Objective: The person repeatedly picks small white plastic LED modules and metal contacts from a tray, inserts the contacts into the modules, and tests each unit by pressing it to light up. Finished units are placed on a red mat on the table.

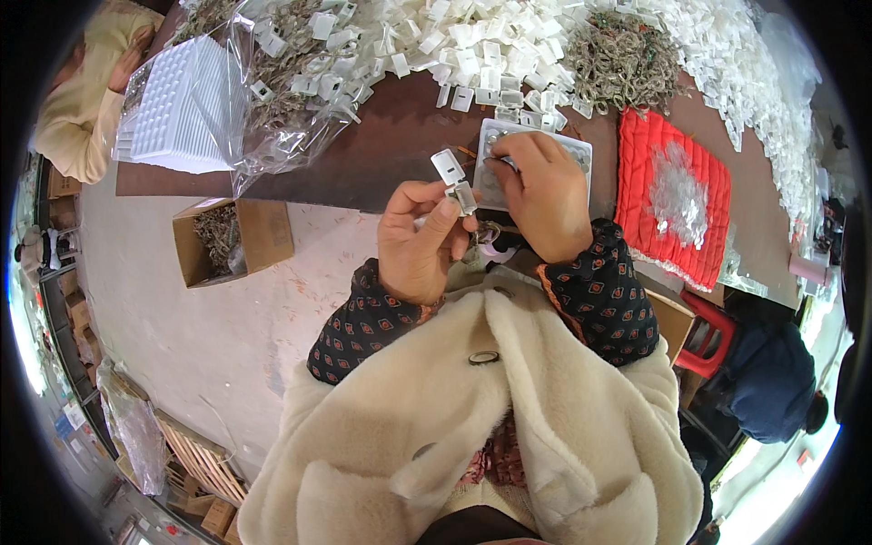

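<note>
Between the thumb and fingers of my left hand (413,241) is a small white plastic case (447,167), its hinged lid tipped up and away from the lower half. My right hand (551,202) reaches over a shallow white tray (584,150) at the table's near edge. Small round silvery pieces lie in that tray, partly covered by the hand. The right thumb and index finger come together over the tray's left part; what they pinch, if anything, is hidden. Below the left fingers hangs something dark and stringy, too unclear to name.
A large heap of white plastic cases (472,45) covers the back of the brown table (395,123). Tangled cords (624,59) lie beside it. Clear pieces (678,200) rest on red quilted cloth (635,163). Stacked white trays (177,104), a cardboard box (269,230) and a red stool (711,350) stand around.
</note>
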The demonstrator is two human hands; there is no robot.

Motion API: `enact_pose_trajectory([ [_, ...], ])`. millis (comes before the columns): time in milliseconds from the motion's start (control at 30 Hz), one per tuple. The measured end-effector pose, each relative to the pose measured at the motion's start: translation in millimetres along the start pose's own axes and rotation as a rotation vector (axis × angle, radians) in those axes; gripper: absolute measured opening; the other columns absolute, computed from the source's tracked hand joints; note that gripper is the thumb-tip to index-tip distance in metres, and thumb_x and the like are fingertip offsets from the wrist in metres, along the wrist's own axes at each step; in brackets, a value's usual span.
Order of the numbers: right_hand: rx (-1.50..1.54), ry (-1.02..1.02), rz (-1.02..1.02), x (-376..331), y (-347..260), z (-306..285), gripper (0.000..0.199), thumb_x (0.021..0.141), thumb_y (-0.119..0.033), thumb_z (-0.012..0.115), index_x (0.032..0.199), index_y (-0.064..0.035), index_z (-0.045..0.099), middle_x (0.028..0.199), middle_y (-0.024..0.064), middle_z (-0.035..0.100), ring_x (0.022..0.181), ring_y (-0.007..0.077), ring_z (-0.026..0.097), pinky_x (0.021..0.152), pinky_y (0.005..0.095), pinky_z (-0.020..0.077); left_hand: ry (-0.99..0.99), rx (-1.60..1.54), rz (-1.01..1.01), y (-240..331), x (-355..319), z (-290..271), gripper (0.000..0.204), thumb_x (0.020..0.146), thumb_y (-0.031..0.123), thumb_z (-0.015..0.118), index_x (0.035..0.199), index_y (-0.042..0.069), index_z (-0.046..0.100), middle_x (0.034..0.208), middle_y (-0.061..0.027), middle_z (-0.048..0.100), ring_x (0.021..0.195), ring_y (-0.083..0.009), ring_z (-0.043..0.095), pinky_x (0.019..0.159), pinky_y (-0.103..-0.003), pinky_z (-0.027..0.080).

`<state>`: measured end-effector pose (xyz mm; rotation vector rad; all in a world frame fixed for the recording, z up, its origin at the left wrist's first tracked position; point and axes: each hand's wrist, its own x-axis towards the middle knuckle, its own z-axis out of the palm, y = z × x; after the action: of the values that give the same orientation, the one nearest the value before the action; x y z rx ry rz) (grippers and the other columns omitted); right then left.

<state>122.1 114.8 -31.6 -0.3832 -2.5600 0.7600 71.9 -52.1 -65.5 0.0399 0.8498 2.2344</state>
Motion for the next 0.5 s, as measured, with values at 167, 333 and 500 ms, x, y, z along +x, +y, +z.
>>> enact_pose_trajectory([
  [167, -0.080, 0.087, -0.004, 5.7, 3.8, 1.1, 0.017, 0.084, -0.003, 0.069, 0.101, -0.0043, 0.066, 0.092, 0.0131, 0.065, 0.081, 0.0340, 0.064, 0.070, 0.0399, 0.0516, -0.004, -0.013, -0.009, 1.5, 2.2, -1.7, 0.016, 0.096, 0.005, 0.062, 0.110, 0.007, 0.054, 0.108, -0.0188, 0.068, 0.080, -0.0185, 0.066, 0.054, -0.023, 0.048],
  [333, -0.217, 0.080, -0.042, 11.4, 5.0, 7.0, 0.019, 0.084, -0.002, 0.068, 0.103, -0.0043, 0.067, 0.091, 0.0134, 0.065, 0.080, 0.0342, 0.064, 0.070, 0.0387, 0.0521, -0.015, -0.026, -0.006, 3.0, 3.0, -2.2, 0.016, 0.096, 0.005, 0.062, 0.110, 0.007, 0.054, 0.109, -0.0201, 0.068, 0.080, -0.0182, 0.066, 0.054, -0.023, 0.048],
  [500, 0.178, 0.043, -0.040, 4.9, -10.9, -14.7, 0.019, 0.082, 0.001, 0.070, 0.099, -0.0051, 0.070, 0.093, 0.0121, 0.065, 0.081, 0.0311, 0.065, 0.069, 0.0369, 0.0535, -0.044, -0.055, -0.003, 3.2, 4.3, -3.2, 0.014, 0.098, 0.008, 0.060, 0.111, 0.008, 0.058, 0.109, -0.0213, 0.068, 0.081, -0.0183, 0.065, 0.053, -0.023, 0.050],
])
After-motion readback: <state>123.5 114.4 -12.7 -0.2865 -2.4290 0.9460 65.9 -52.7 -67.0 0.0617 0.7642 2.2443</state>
